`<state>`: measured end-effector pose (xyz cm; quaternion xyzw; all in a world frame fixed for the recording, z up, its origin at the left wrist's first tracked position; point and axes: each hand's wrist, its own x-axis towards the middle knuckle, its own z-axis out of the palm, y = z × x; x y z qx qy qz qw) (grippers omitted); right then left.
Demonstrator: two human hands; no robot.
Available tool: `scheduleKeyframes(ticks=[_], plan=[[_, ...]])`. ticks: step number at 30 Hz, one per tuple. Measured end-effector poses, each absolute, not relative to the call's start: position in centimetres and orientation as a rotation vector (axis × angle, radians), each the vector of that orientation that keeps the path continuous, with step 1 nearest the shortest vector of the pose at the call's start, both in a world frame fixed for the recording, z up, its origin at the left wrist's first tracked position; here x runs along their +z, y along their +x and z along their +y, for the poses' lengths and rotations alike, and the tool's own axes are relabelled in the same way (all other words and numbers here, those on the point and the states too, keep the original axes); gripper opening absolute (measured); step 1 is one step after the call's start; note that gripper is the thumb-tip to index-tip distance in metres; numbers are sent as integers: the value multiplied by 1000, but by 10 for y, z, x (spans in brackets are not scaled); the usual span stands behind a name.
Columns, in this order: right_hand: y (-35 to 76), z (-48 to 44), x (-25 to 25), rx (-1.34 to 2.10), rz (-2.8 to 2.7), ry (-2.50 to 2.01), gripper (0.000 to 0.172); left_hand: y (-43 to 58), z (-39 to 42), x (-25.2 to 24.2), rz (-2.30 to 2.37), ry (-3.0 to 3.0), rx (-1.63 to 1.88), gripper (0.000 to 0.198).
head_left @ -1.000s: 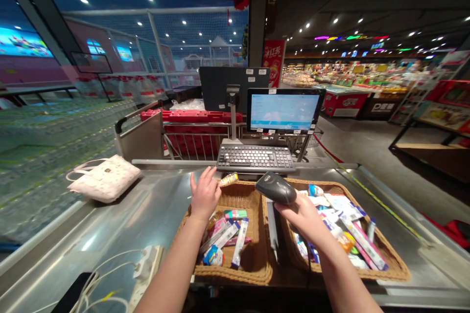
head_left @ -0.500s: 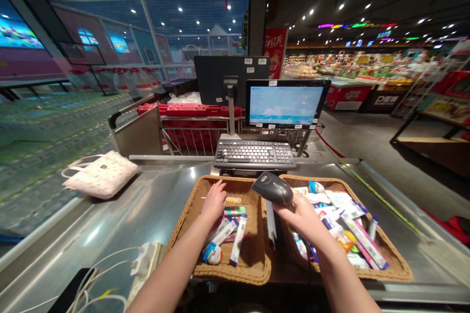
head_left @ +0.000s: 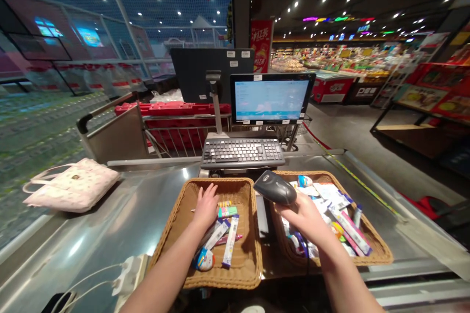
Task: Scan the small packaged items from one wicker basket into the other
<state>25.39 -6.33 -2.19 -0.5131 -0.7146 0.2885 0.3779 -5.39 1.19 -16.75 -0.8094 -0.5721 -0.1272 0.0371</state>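
Note:
My left hand lies palm down with fingers stretched out inside the left wicker basket, resting on several small packaged snacks. A small yellow tube lies just right of its fingertips, above a green pack. My right hand is closed round a black barcode scanner, held above the gap between the two baskets. The right wicker basket is heaped with several colourful packs; my right forearm hides part of them.
Both baskets stand on a steel checkout counter. Behind them are a keyboard and a lit monitor. A pale handbag lies at left, a power strip with cables near the front edge, a shopping cart beyond.
My left hand carried the small yellow tube down from above the basket's far rim, let it go inside the left basket, and now rests flat. The scanner hand stayed put. The view shifted slightly right.

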Motion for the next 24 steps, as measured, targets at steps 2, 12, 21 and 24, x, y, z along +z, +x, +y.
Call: scheduleKeyframes(ticks=[2,12,21,24], plan=[[266,-68,-20,699,-1783,-1343,18,-48,12,-160,-1734,-2535,-422,16],[348,-93,-10,425,-1405,-1546,34,61,18,-104,-1502,-2794,-716,20],[387,-110,-18,382,-1375,-1615,32,186,36,-116,-1321,-2908,-553,33],[395,-113,-17,409,-1362,-1601,31,215,49,-121,-1307,-2893,-486,35]])
